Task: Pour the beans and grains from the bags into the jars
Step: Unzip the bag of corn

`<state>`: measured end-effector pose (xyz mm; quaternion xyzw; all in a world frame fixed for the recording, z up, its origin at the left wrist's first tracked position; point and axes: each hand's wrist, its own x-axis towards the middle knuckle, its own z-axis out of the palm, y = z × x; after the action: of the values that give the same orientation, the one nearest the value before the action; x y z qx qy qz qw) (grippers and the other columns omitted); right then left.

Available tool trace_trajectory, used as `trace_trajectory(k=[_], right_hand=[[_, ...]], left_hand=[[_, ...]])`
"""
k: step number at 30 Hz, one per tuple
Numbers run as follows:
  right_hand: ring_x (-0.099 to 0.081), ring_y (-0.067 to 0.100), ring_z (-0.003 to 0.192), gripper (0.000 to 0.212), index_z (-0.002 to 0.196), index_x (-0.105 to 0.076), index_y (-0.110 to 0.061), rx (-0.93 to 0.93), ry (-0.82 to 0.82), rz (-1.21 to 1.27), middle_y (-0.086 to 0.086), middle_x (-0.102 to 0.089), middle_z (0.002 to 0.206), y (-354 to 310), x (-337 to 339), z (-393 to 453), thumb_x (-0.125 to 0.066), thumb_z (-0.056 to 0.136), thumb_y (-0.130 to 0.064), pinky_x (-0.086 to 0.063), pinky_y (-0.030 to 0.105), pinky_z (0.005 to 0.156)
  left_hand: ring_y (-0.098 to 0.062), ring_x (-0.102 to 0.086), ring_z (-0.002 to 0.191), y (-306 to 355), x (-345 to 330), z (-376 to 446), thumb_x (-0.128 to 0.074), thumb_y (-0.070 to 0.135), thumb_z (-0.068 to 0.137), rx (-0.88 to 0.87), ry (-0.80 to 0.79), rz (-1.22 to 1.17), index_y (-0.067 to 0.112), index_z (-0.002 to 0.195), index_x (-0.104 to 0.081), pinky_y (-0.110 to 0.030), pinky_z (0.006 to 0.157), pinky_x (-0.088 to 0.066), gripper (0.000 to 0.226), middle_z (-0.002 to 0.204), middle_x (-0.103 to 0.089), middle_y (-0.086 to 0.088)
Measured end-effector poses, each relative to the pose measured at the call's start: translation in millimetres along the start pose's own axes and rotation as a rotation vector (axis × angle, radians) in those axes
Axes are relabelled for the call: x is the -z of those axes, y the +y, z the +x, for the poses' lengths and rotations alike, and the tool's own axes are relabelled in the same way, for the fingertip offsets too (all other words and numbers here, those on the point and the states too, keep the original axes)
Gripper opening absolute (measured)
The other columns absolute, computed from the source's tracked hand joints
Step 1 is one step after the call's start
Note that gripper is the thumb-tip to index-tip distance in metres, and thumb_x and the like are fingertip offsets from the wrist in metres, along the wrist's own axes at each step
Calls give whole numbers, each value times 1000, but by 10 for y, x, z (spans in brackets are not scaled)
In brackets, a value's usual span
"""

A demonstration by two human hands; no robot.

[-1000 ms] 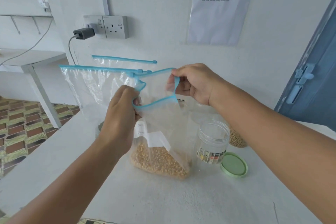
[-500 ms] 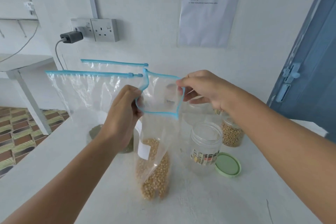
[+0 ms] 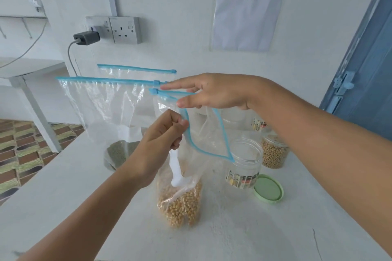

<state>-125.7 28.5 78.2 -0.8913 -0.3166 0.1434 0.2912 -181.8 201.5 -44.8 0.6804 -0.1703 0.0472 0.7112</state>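
Corn-kernel bag (image 3: pixel 180 203) was pinched at its open rim by the left hand (image 3: pixel 163 142) only; the right hand (image 3: pixel 210 93) hovered spread, so kernels risked missing the empty jar (image 3: pixel 244 163).

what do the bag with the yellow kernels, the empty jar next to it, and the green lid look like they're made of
Bag: thin clear plastic film, glossy; it creases and sags, with a blue zip strip.
Empty jar: likely clear rigid plastic; see-through wall, ridged neck. Glass can't be excluded.
Green lid: pale opaque plastic, matte-looking, with a moulded rim.
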Motion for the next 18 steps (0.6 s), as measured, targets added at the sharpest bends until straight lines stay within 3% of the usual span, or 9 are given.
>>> trace_trajectory(k=[3,7,10,13,16,18], right_hand=[[-37,-3,144,42,138,-55,-59,57,-23,-8,-33,-43,153,-13,11,9,-64,102,-38,-28,28,118],[-47,-7,134,27,127,-70,-47,-21,-58,-38,-31,-61,133,-43,-45,49,-60,103,-44,-31,22,113],[-62,6,122,23,115,-77,-43,-62,-3,-103,-25,-70,119,3,-114,122,-64,98,-51,-43,32,113],[-73,9,91,13,105,-79,-36,-70,242,-233,-18,-74,97,65,-142,165,-69,96,-36,-57,31,90],[-72,8,87,23,103,-80,-36,-86,327,-217,-14,-74,97,136,-180,142,-66,95,-20,-57,22,76],[-74,10,86,27,106,-80,-34,-93,326,-86,-6,-74,102,183,-225,127,-63,97,-15,-59,19,67]], left_hand=[[-13,-35,74,-16,19,-22,-61,39,97,11,-2,9,21,87,-55,-32,73,-32,22,81,-39,-3],[-19,-35,78,-29,-15,-52,-61,43,97,10,-43,52,16,91,-56,-37,79,-33,28,83,-38,-6],[-21,-36,80,-35,-18,-80,-60,47,97,21,-86,88,19,95,-62,-37,81,-34,28,83,-40,-5],[-15,-41,78,-122,71,-128,-58,50,99,26,-78,137,22,99,-72,-28,77,-37,31,79,-44,1],[2,-50,69,-334,280,-158,-55,39,103,119,95,126,14,96,-72,-23,80,-38,31,68,-54,24],[7,-53,73,-540,471,-164,-57,36,102,255,189,106,15,103,-73,-32,93,-38,27,70,-61,28]])
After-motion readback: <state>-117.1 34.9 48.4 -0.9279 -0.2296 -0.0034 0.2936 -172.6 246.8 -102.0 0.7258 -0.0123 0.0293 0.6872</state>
